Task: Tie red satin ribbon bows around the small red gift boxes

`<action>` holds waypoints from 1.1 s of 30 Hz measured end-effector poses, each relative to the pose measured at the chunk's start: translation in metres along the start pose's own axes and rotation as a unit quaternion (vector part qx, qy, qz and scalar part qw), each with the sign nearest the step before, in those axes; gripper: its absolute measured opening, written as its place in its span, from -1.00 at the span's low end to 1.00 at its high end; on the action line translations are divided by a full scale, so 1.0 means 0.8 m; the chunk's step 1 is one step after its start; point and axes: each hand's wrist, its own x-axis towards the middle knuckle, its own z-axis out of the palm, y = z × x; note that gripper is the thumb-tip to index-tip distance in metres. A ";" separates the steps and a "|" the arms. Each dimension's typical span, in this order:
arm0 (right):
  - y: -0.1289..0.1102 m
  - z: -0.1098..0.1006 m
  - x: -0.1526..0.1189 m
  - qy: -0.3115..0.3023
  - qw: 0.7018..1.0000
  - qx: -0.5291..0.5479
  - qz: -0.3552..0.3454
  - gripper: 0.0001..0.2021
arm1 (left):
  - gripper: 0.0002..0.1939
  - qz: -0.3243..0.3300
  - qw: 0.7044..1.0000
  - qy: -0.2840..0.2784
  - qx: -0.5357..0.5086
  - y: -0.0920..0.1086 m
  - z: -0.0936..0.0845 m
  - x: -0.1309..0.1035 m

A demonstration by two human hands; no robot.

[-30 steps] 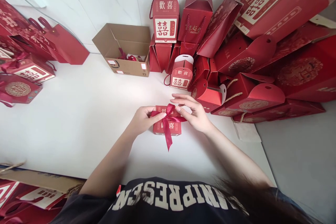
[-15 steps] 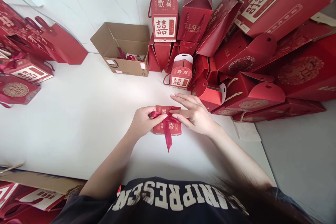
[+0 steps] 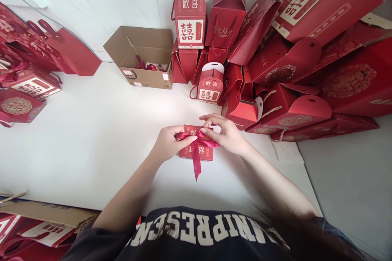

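Note:
A small red gift box (image 3: 187, 153) with pale lettering lies on the white table in front of me. Across its top runs a dark red satin ribbon (image 3: 196, 166), one tail hanging toward me and a loop spreading out to the right. My left hand (image 3: 168, 142) pinches the ribbon at the left, its thumb pressed near the middle of the bow. Over the box's right side, my right hand (image 3: 228, 133) grips the ribbon between thumb and index finger, its other fingers curled. Parts of the bow are hidden beneath the fingers.
An open cardboard box (image 3: 147, 77) holding ribbon pieces stands at the back. Red gift boxes (image 3: 292, 65) are piled along the right, with a small handled box (image 3: 210, 89) nearest. More red bags (image 3: 76, 51) sit at the left. A carton (image 3: 45, 210) of red packaging is at lower left.
My right hand's fingers have curled in and pinch the ribbon; they were stretched out before. A ribbon loop now shows on the right. My left hand keeps its hold.

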 end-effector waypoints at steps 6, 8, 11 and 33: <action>-0.001 -0.005 0.000 0.020 0.998 -0.014 0.053 -0.77 | -0.52 0.001 1.000 0.003 -0.002 0.004 0.000 -0.001; -0.001 -0.011 0.000 -0.009 0.998 -0.033 0.058 -0.76 | -0.52 0.000 1.000 0.005 -0.003 0.005 0.000 0.000; -0.002 -0.019 -0.003 -0.089 0.995 -0.018 0.033 -0.79 | -0.53 -0.007 1.000 0.004 -0.012 0.005 0.000 0.000; 0.005 0.016 0.001 0.039 0.997 -0.044 0.042 -0.85 | -0.66 -0.011 1.000 -0.017 -0.012 0.004 0.000 0.000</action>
